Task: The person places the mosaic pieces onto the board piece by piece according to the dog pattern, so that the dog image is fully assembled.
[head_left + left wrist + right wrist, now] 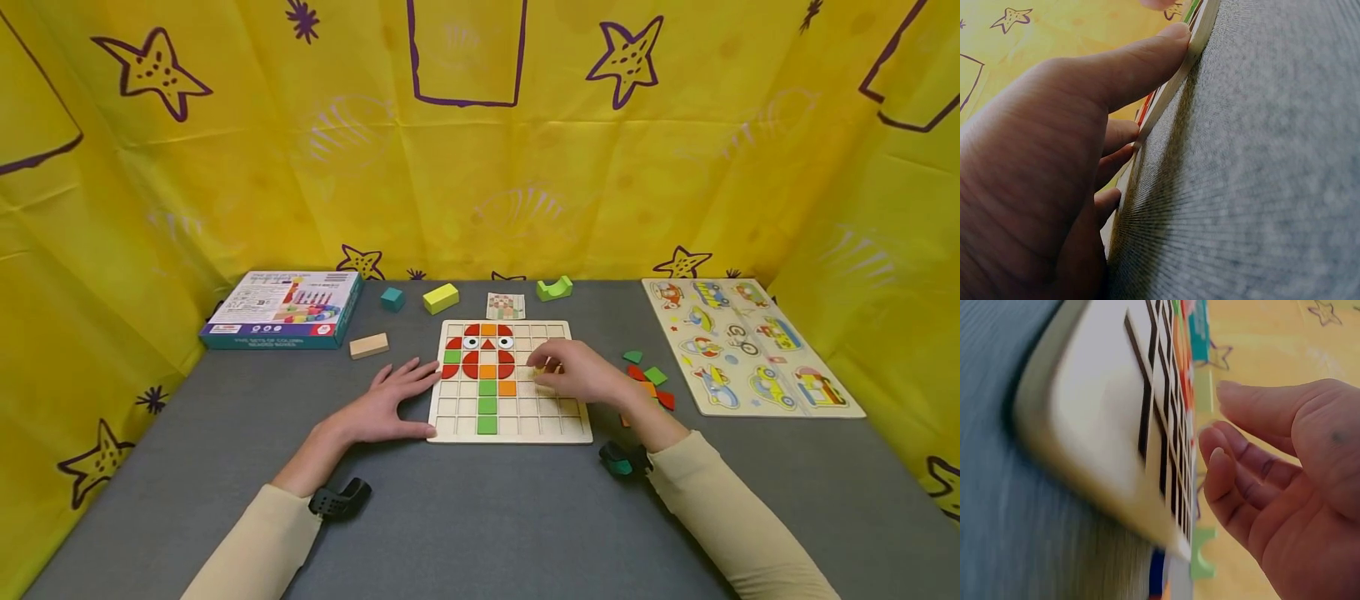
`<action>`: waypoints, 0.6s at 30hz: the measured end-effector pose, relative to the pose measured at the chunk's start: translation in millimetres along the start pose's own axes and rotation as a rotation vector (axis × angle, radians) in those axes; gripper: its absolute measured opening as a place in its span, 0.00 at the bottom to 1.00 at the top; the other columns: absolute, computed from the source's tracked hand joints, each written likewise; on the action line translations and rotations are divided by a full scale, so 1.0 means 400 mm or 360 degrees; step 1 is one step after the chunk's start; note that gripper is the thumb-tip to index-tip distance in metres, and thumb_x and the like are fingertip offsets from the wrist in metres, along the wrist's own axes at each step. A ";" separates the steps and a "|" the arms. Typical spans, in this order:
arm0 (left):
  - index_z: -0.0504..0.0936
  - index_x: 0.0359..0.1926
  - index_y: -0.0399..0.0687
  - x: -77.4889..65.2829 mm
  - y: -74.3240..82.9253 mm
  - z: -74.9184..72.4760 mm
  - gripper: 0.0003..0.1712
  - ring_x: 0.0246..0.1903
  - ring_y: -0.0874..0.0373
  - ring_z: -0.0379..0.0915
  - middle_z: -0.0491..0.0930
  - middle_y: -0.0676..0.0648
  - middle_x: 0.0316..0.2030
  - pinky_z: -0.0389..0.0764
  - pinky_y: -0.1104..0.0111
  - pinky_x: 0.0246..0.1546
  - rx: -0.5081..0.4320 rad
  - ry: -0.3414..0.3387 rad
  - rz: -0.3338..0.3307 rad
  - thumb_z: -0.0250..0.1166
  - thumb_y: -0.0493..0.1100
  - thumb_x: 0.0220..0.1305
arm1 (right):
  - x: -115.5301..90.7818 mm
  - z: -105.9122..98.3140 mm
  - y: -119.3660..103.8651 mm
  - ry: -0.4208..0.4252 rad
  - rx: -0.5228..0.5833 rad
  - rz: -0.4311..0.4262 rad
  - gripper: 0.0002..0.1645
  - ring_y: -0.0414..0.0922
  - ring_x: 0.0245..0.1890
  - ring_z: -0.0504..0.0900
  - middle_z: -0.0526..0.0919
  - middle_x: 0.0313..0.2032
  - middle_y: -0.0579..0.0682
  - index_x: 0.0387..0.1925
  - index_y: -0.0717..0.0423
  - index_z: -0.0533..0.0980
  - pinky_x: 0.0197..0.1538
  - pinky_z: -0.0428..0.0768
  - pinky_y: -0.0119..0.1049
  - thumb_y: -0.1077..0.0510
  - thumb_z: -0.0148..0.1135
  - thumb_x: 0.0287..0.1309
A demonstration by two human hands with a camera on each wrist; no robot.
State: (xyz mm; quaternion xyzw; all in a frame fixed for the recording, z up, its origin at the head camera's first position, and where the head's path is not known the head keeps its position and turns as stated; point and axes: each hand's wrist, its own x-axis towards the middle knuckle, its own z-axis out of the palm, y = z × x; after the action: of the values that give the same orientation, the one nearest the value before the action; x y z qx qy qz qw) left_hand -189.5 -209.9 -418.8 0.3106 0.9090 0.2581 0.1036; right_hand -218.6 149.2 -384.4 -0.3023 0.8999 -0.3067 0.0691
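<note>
- The board point(551, 407) lies flat on the table point(480, 517), between the 2 hands.
- The left hand point(386, 408) is at the left edge of the board. Its fingers are spread, and the thumb point(1147, 65) and some fingertips touch the rim, so its grip is released: it touches the board without clasping it.
- The right hand point(577, 371) is over the right half of the board, above the bare cells. Its fingers are loosely bent, with a gap between the thumb point(1254, 406) and the fingertips, so this grip also looks released. Whether the fingertips touch the cells, I cannot tell.
- The red tiles point(470, 364), together with 2 eyes point(471, 342), sit in the upper left part of the board, to the left of the right fingertips.
- Below them, 3 green tiles point(487, 406) form a column; 1 orange tile point(507, 388) is just beside the top one.
- The loose tiles point(656, 376) are in a heap to the right of the board, close to the right wrist and partly hidden by the arm.
- The card point(506, 306) lies just behind the board, well apart from the left hand.
</note>
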 end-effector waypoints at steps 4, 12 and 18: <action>0.61 0.78 0.50 0.000 0.002 -0.002 0.54 0.77 0.42 0.35 0.51 0.49 0.78 0.32 0.38 0.70 -0.0003 -0.0003 -0.0006 0.70 0.66 0.58 | -0.029 -0.022 0.028 0.0052 0.0002 0.0010 0.14 0.45 0.38 0.78 0.82 0.39 0.47 0.49 0.60 0.82 0.43 0.78 0.42 0.62 0.69 0.62; 0.61 0.78 0.49 0.001 0.007 -0.007 0.54 0.77 0.42 0.35 0.52 0.49 0.78 0.32 0.38 0.70 0.0001 -0.0011 -0.0025 0.70 0.66 0.58 | -0.078 -0.045 0.084 0.0120 -0.0005 0.0004 0.14 0.46 0.38 0.79 0.82 0.39 0.49 0.48 0.62 0.81 0.44 0.79 0.45 0.65 0.70 0.61; 0.61 0.78 0.49 0.001 0.010 -0.006 0.54 0.77 0.41 0.35 0.52 0.48 0.78 0.31 0.38 0.70 -0.0009 -0.0010 -0.0026 0.71 0.66 0.58 | -0.111 -0.062 0.110 0.0100 -0.0019 0.0072 0.14 0.48 0.41 0.81 0.83 0.42 0.51 0.49 0.63 0.81 0.48 0.80 0.49 0.65 0.70 0.61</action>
State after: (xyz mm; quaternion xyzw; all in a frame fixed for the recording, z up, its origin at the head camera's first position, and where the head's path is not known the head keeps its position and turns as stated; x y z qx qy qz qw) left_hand -188.6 -208.1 -414.5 0.3038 0.9104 0.2589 0.1094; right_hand -212.6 215.4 -393.5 -0.2723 0.9100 -0.3091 0.0460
